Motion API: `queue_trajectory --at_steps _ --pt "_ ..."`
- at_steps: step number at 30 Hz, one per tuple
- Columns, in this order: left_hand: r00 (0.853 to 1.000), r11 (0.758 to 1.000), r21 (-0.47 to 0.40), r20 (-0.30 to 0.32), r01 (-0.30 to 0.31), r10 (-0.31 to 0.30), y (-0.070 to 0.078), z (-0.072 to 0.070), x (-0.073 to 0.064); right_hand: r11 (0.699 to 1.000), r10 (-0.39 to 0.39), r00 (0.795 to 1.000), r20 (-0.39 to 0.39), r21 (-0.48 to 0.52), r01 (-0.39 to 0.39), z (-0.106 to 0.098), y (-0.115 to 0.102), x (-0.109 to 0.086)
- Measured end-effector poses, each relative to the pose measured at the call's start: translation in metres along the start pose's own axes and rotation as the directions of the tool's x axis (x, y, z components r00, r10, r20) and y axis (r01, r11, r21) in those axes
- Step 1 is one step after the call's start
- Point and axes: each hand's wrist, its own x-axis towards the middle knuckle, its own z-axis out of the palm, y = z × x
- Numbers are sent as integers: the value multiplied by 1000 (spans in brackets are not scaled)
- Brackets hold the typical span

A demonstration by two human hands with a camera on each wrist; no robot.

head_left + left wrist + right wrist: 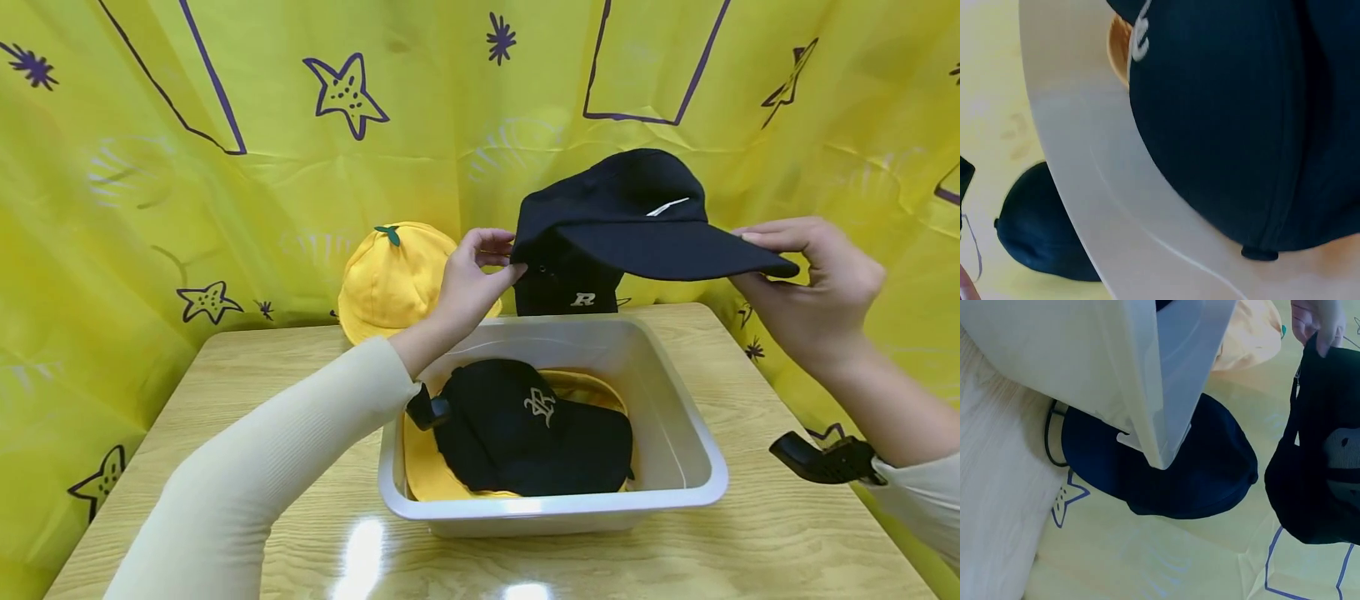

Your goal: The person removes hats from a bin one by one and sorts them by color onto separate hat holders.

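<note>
A black cap [637,212] with a small white mark is held up in the air above the back of the bin, its brim pointing right. My left hand [480,271] pinches the cap's rear edge. At the brim's tip, my right hand [825,287] grips between thumb and fingers. The right wrist view shows the underside of the held cap [1304,469], with the left hand [1319,322] at its edge. Below, a grey plastic bin [667,400] contains another black cap [517,433] with a stitched monogram, lying over yellow hats [427,467].
Behind the bin, a black cap with an R [566,292] sits on a wire stand [1052,437], partly hidden by the held cap. To its left is a yellow hat [397,279] with a green leaf tip. A yellow patterned curtain [420,108] hangs behind the wooden table [300,467].
</note>
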Motion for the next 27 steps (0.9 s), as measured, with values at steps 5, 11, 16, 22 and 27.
queue_trajectory --at_steps 5,11,16,22,27 --pt "993 991 113 -88 -75 85 -5 -4 13 1000 -23 1000 16 -16 23 -4 1 -1" --pt "975 976 184 -167 -114 145 -6 -7 27 998 -47 999 5 -29 47 -2 3 -4" --pt "990 982 169 -97 -88 106 1 -2 30 995 -26 999 21 -96 28 7 6 0" --pt "999 996 78 20 -41 40 25 8 29 978 -8 993 114 -206 32 24 12 13" --pt "989 977 158 69 -140 131 50 7 30 970 13 983 181 -241 32 34 18 21"
